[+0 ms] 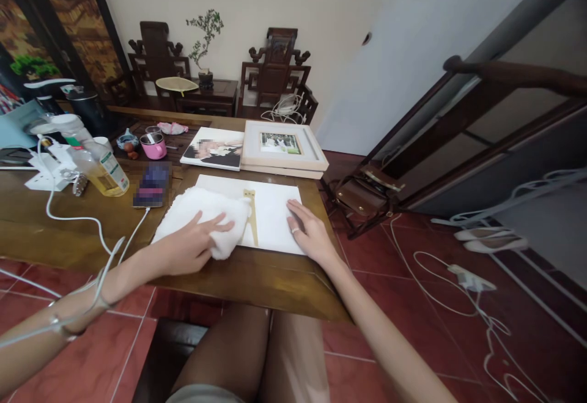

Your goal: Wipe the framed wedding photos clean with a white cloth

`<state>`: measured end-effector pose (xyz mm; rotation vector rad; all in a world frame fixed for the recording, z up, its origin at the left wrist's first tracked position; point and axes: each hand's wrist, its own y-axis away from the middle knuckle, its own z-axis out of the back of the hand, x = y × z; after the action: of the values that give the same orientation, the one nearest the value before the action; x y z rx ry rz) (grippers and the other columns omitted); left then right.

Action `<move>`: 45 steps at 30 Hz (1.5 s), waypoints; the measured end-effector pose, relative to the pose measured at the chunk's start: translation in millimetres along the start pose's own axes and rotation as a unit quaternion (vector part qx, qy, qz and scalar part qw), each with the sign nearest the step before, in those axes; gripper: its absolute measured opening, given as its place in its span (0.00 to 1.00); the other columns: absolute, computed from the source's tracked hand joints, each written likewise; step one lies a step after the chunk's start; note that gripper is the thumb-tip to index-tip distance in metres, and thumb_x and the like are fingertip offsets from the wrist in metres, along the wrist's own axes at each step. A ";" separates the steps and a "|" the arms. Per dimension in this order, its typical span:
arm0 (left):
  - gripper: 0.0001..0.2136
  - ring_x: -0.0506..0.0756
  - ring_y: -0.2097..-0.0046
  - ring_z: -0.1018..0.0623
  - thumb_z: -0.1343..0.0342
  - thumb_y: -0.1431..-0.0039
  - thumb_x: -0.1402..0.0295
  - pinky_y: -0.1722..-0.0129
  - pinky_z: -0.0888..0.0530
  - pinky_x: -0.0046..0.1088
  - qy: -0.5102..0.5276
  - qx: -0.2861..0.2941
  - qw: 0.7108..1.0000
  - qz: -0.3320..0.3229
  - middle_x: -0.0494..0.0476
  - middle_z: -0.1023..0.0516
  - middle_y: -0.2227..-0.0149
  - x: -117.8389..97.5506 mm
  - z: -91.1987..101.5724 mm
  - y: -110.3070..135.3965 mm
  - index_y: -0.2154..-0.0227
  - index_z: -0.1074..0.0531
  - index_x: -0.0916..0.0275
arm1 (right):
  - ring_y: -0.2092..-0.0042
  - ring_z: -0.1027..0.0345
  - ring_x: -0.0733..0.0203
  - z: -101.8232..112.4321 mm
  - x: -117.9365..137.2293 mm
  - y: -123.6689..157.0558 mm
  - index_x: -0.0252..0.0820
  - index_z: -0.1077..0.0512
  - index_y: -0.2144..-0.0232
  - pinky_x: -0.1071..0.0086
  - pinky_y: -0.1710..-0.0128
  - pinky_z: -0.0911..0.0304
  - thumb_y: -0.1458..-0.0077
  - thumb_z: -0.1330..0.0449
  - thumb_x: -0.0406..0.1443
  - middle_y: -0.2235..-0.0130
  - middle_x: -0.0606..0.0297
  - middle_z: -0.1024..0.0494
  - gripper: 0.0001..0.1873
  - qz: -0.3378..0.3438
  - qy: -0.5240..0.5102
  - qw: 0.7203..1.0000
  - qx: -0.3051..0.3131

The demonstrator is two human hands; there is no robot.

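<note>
– Two hands on the table (257, 280): what is under the left one?
– A white cloth (192, 204), thick and fluffy like a towel. It is spread flat at the 9 o'clock end and bunched into a soft lump at the near edge. The left hand (192, 245) lies palm down on it, fingers spread and stretched toward 2 o'clock, not curled around anything.
– And under the cloth?
– A flat white board (273, 213), rectangular and smooth, lying at the near edge of the glossy brown wooden table. Its long axis runs from 9 to 3 o'clock. The cloth covers its 9 o'clock half.
– What about that tan strip?
– A thin strut (250, 216) lying on the board, narrow and straight. It runs from 12 to 6 o'clock, with its wider notched end at 12. The cloth touches its left side.
– The right hand?
– The right hand (306, 230) is open and flat, palm down on the board's 3 o'clock edge, fingers pointing to 11, with a ring on one finger.
– What sits around it?
– At 12 o'clock from the board there is a pale framed picture (282, 146), just beside it. A frameless print (215, 148) lies at 11. A phone (153, 186) lies at 9, with a clear plastic bottle (107, 173) further out and a pink cup (153, 145) at 10.
</note>
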<state>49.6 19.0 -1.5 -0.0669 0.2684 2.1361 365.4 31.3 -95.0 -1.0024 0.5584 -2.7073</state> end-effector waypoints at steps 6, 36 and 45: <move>0.12 0.60 0.30 0.54 0.57 0.42 0.77 0.35 0.51 0.54 0.014 0.006 0.999 0.039 0.54 0.47 0.32 50.7 13.6 -61.6 0.68 0.26 0.64 | 0.38 0.40 0.49 0.5 -1.6 0.4 0.33 0.29 0.46 0.49 0.37 0.46 0.40 0.50 0.38 0.41 0.48 0.30 0.23 -0.002 -0.006 1.000 0.005; 0.15 0.57 0.31 0.51 0.57 0.42 0.80 0.33 0.52 0.48 0.034 0.002 0.998 0.056 0.50 0.45 0.33 23.8 9.0 3.7 0.67 0.25 0.62 | 0.38 0.40 0.50 -0.6 -3.5 1.4 0.39 0.30 0.45 0.49 0.36 0.47 0.40 0.48 0.38 0.41 0.54 0.30 0.22 -0.002 -0.023 1.000 0.001; 0.13 0.62 0.32 0.47 0.60 0.40 0.80 0.36 0.48 0.54 0.030 -0.095 0.991 0.091 0.57 0.38 0.36 74.0 24.1 -67.8 0.67 0.29 0.68 | 0.37 0.40 0.50 0.1 -3.1 1.2 0.39 0.29 0.46 0.50 0.36 0.47 0.40 0.48 0.38 0.41 0.53 0.30 0.22 -0.007 -0.030 1.000 0.004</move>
<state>66.9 120.8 -0.5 -0.2258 0.1086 2.3394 367.8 31.1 -97.2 -1.0837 0.5309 -2.6793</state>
